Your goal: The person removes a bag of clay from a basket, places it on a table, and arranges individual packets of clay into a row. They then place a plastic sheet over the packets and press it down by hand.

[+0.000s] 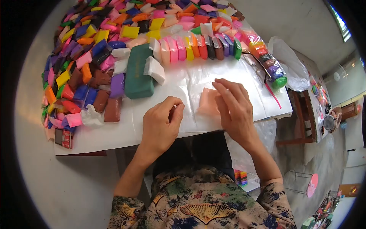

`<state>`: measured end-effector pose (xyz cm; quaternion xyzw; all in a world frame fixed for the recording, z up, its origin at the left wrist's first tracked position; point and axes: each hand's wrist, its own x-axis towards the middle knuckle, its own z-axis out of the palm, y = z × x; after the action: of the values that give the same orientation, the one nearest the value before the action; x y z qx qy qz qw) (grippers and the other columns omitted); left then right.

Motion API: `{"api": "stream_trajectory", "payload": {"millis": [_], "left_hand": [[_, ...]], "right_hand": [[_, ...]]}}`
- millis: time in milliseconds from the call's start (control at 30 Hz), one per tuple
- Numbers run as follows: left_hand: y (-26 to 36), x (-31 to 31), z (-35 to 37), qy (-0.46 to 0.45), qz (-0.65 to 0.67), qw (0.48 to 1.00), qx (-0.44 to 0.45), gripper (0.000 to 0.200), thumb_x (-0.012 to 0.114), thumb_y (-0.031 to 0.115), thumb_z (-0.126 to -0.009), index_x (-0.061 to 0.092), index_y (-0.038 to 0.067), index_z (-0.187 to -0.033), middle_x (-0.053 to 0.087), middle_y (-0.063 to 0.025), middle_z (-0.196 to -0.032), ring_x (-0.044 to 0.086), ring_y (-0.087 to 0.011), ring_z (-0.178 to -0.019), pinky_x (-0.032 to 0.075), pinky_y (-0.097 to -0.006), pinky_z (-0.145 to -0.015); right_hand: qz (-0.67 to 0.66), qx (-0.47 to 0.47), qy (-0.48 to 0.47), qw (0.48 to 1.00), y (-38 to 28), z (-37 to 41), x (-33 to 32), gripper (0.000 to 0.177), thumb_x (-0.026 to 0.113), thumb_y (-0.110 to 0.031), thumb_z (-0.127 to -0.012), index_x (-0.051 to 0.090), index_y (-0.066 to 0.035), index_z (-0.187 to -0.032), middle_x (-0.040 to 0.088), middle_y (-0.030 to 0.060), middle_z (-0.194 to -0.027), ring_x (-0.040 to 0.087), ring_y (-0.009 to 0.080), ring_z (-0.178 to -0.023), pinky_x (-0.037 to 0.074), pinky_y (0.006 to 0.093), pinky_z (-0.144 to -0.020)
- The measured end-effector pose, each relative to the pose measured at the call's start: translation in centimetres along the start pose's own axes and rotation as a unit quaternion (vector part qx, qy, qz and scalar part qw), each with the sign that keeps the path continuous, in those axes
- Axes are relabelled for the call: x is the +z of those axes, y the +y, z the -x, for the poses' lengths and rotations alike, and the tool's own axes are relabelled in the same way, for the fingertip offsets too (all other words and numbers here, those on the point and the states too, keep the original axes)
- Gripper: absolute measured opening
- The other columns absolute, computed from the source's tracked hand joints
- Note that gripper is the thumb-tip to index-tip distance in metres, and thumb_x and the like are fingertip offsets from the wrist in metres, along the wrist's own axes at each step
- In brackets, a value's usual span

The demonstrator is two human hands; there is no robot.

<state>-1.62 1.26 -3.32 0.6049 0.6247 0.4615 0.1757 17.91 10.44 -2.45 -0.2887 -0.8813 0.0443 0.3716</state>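
My left hand (162, 120) is held over the table's front part with its fingers curled together; whether anything is inside them is hidden. To its right, my right hand (234, 110) has its fingers extended over the right part of a peach-coloured packet (207, 101), which lies flat on the white table cover (171, 86). Behind my hands stands a row of small clear packets, among them a black one (210, 47) and a green one (238, 49). A white packet (155, 71) leans on a dark green case (138, 72) at the row's left end.
Many coloured packets (99, 47) are heaped across the back and left. A red device (64, 138) lies at the front left corner. On the right are glasses (265, 74), a filled clear bag (272, 68) and a crumpled plastic bag (291, 66). A pink stool (312, 185) stands beyond.
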Motion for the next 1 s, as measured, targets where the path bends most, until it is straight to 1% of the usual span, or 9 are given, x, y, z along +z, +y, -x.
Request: {"api": "stream_trajectory", "payload": {"millis": [67, 100, 233, 433, 633, 733, 833, 933, 1000], "left_hand": [[-0.2, 0.2, 0.2, 0.018, 0.019, 1.0, 0.015, 0.01, 0.062, 0.008, -0.094, 0.061, -0.002, -0.093, 0.052, -0.0028, -0.067, 0.044, -0.0083, -0.059, 0.037, -0.0258, -0.054], [-0.1, 0.2, 0.2, 0.018, 0.025, 0.999, 0.016, 0.009, 0.061, 0.007, -0.095, 0.061, -0.001, -0.093, 0.052, -0.0025, -0.067, 0.044, -0.0081, -0.059, 0.037, -0.0254, -0.054], [-0.1, 0.1, 0.3, 0.016, 0.017, 0.999, 0.025, 0.008, 0.062, 0.007, -0.095, 0.062, -0.001, -0.094, 0.053, -0.002, -0.068, 0.044, -0.0078, -0.059, 0.037, -0.0252, -0.055], [0.0, 0.1, 0.2, 0.01, 0.023, 0.999, 0.035, 0.007, 0.064, 0.005, -0.092, 0.063, -0.001, -0.095, 0.056, -0.0047, -0.07, 0.047, -0.0103, -0.058, 0.039, -0.0262, -0.055], [2.0, 0.3, 0.4, -0.03, -0.063, 0.993, 0.094, 0.019, 0.067, 0.003, -0.084, 0.064, 0.001, -0.103, 0.057, -0.0094, -0.079, 0.055, -0.0212, -0.065, 0.046, -0.0327, -0.061], [2.4, 1.1, 0.7, -0.024, -0.106, 0.988, 0.107, 0.024, 0.066, 0.004, -0.083, 0.064, 0.003, -0.107, 0.058, -0.0118, -0.086, 0.06, -0.0283, -0.076, 0.048, -0.0379, -0.067], [1.4, 1.7, -0.4, 0.036, -0.188, 0.975, 0.114, 0.021, 0.062, 0.004, -0.087, 0.064, 0.002, -0.108, 0.06, -0.0147, -0.09, 0.06, -0.0331, -0.084, 0.048, -0.0418, -0.07], [0.8, 2.4, -1.3, 0.121, -0.199, 0.968, 0.097, 0.018, 0.058, 0.004, -0.09, 0.063, 0.0, -0.107, 0.06, -0.0167, -0.092, 0.059, -0.0367, -0.089, 0.048, -0.0433, -0.074], [1.1, 2.2, -1.0, 0.136, -0.128, 0.978, 0.097, 0.017, 0.058, 0.0, -0.089, 0.064, -0.001, -0.105, 0.06, -0.0163, -0.091, 0.059, -0.0346, -0.087, 0.048, -0.0416, -0.074]], "right_hand": [[0.02, -0.058, -0.043, 0.997, -1.0, 0.2, -0.8, 0.043, 0.066, -0.008, -0.086, 0.056, 0.003, -0.127, 0.057, 0.018, -0.129, 0.055, 0.0358, -0.118, 0.043, 0.0461, -0.1], [0.031, -0.053, -0.106, 0.992, -1.3, 0.7, -0.7, 0.054, 0.066, -0.011, -0.088, 0.048, 0.004, -0.137, 0.049, 0.0205, -0.141, 0.046, 0.0376, -0.132, 0.036, 0.0489, -0.111], [-0.004, -0.04, -0.144, 0.989, -0.9, 1.6, 0.3, 0.057, 0.06, -0.016, -0.093, 0.042, 0.003, -0.144, 0.042, 0.0219, -0.149, 0.039, 0.0375, -0.141, 0.03, 0.0486, -0.117], [0.014, -0.031, -0.158, 0.987, -1.1, 1.7, 0.3, 0.058, 0.059, -0.015, -0.093, 0.041, 0.004, -0.145, 0.04, 0.0219, -0.151, 0.037, 0.0382, -0.142, 0.03, 0.0477, -0.116], [0.033, -0.023, -0.17, 0.985, -1.7, 1.7, -0.1, 0.063, 0.063, -0.014, -0.09, 0.039, 0.008, -0.144, 0.04, 0.0233, -0.15, 0.037, 0.038, -0.141, 0.033, 0.0462, -0.114], [0.002, -0.021, -0.178, 0.984, -1.4, 1.0, -1.5, 0.059, 0.062, -0.013, -0.09, 0.042, 0.004, -0.143, 0.042, 0.0237, -0.148, 0.045, 0.0386, -0.132, 0.038, 0.0457, -0.109], [-0.041, 0.021, -0.184, 0.982, -1.2, 1.2, -2.6, 0.056, 0.062, -0.013, -0.089, 0.045, -0.001, -0.142, 0.045, 0.0237, -0.144, 0.051, 0.0388, -0.122, 0.042, 0.046, -0.103], [0.058, 0.065, -0.173, 0.981, -2.3, 2.0, -2.3, 0.054, 0.065, -0.015, -0.088, 0.05, -0.004, -0.138, 0.049, 0.0214, -0.141, 0.054, 0.038, -0.114, 0.044, 0.0463, -0.099], [0.027, 0.113, -0.161, 0.98, -2.8, 2.4, -2.4, 0.054, 0.067, -0.017, -0.087, 0.052, -0.004, -0.136, 0.05, 0.0192, -0.14, 0.054, 0.0368, -0.114, 0.044, 0.047, -0.098]]}}
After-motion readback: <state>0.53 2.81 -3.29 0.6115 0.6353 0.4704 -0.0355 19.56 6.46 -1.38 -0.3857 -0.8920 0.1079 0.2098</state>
